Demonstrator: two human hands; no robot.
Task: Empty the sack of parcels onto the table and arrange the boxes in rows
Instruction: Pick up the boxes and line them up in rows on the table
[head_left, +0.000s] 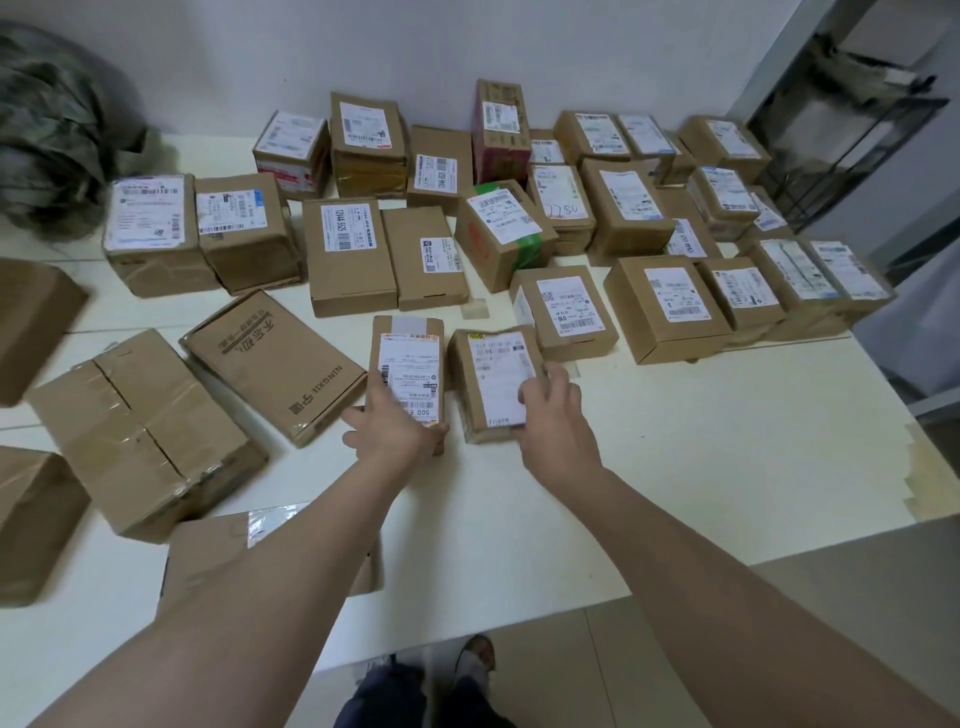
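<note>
Left hand (396, 425), right hand (551, 415), forearms (249, 587) bare; dark blue trousers (384, 699), grey shoe (475, 659).

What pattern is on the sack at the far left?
The sack shows green camouflage, best seen in the head view.

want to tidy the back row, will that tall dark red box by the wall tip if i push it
Probably, if pushed high: the dark red box stands on a narrow end, taller than wide. The wall behind should stop a backward fall. Being cardboard, it likely stays stiff and slides on the smooth table.
</note>
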